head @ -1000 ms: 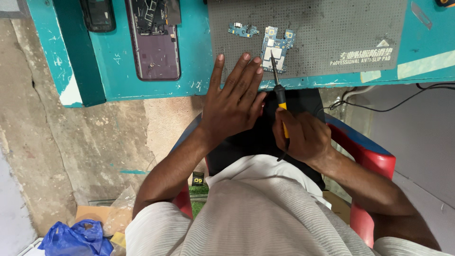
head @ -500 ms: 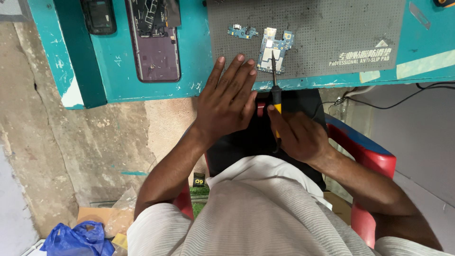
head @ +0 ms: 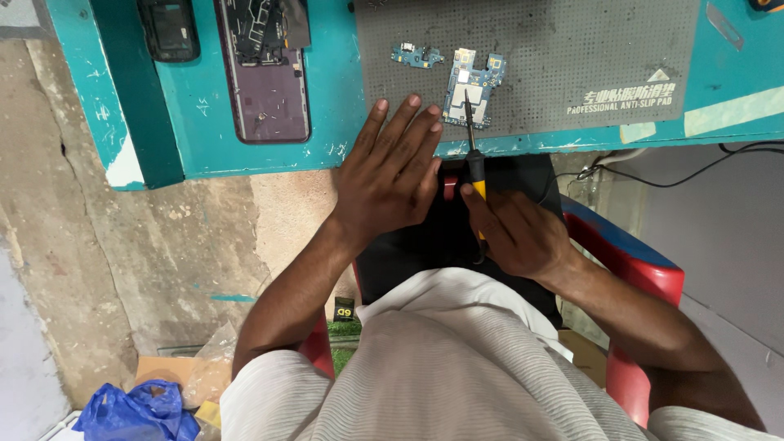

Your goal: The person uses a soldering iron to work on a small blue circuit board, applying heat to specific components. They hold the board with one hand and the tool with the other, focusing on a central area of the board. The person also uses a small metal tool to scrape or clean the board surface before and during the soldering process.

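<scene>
My right hand [head: 516, 233] grips a screwdriver [head: 474, 170] with a black and yellow handle, its tip pointing up at a blue phone circuit board [head: 474, 87] on a grey dotted mat [head: 531, 57]. A smaller blue board [head: 416, 55] lies just left of it. My left hand [head: 390, 175] is flat with fingers spread, fingertips over the teal table's front edge [head: 269, 163], holding nothing, next to the screwdriver.
An opened purple phone body [head: 265, 73] and a dark phone frame [head: 167, 28] lie on the table's left part. A red chair [head: 629, 269] is under me. Black cables [head: 694, 167] hang at right. A blue plastic bag [head: 131, 412] sits on the floor, lower left.
Both hands have shifted slightly toward the table. The screwdriver tip now reaches the lower edge of the larger board.
</scene>
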